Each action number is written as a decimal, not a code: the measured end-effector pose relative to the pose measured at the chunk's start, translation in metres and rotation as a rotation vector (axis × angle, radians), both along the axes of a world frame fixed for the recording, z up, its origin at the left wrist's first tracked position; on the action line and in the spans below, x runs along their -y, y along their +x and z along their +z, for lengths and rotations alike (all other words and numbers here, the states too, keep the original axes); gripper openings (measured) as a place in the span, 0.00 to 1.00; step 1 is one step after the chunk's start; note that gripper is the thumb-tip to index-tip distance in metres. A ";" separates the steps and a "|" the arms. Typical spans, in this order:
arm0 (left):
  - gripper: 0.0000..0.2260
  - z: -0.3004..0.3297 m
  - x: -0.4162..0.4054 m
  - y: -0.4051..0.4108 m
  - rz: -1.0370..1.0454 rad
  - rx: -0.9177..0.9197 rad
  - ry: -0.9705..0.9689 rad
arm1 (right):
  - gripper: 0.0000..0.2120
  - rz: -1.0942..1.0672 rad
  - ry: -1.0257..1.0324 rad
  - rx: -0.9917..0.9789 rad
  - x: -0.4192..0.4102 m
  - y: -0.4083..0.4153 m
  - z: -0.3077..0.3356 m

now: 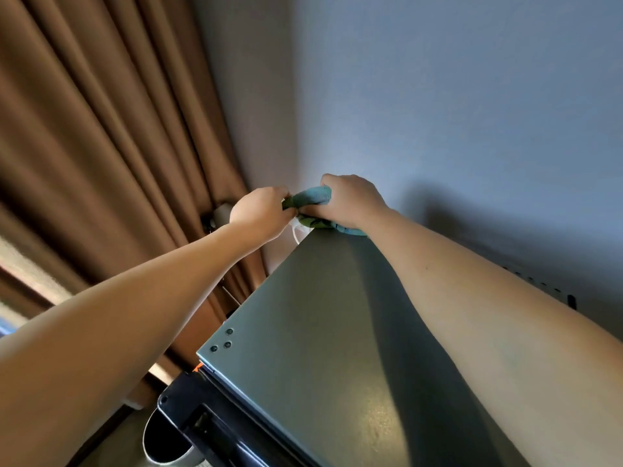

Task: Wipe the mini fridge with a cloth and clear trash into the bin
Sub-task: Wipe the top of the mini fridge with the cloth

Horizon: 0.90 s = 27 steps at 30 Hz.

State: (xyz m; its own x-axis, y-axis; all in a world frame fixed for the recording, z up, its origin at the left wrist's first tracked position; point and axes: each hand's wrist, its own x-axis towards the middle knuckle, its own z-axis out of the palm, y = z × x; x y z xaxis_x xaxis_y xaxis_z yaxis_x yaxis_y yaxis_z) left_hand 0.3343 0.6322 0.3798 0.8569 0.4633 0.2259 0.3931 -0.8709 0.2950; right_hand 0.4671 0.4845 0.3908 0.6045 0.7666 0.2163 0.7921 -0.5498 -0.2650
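Both arms are stretched out over the mini fridge (323, 332), hands meeting at its far back corner by the wall (438, 112).

Left hand (261, 210): fingers curled tight around one end of the cloth (312, 197), knuckles up, held just off the fridge's back left corner, over the gap beside the curtain (101, 146).

Right hand (350, 200): fingers clenched on the other part of the same cloth, palm down, heel of the hand at the far edge of the fridge top. Thumb tips of the two hands are nearly touching.

The cloth is blue-green, bunched and twisted between the two fists. A tail of it hangs out under the right hand and lies on the fridge's back edge. It sits at the rear corner and covers none of the rest of the top.

Fridge top is grey metal, bare apart from three small screws (224, 342) near the front left corner. The right forearm throws a wide shadow across it. Black door edge with an orange tab (198, 367) shows below the front left corner.

A white cable (296, 232) loops just behind the back corner, under the hands. A light-coloured round bin (168, 448) sits low left, partly under the black door edge; can't tell what's inside. Brown curtain fills the left side, blue-grey wall the right.
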 end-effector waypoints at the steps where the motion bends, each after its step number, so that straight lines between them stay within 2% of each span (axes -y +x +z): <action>1: 0.07 0.002 0.002 0.000 -0.004 -0.006 0.012 | 0.28 0.001 -0.001 -0.019 0.004 -0.001 0.001; 9: 0.06 0.022 0.037 0.008 -0.079 -0.091 0.063 | 0.29 -0.038 -0.055 -0.082 0.044 0.001 0.005; 21: 0.10 0.035 0.144 0.038 -0.237 -0.192 0.083 | 0.30 -0.164 -0.153 -0.082 0.162 0.010 0.007; 27: 0.08 0.037 0.210 0.052 -0.366 -0.181 0.062 | 0.28 -0.261 -0.144 -0.092 0.239 0.009 0.008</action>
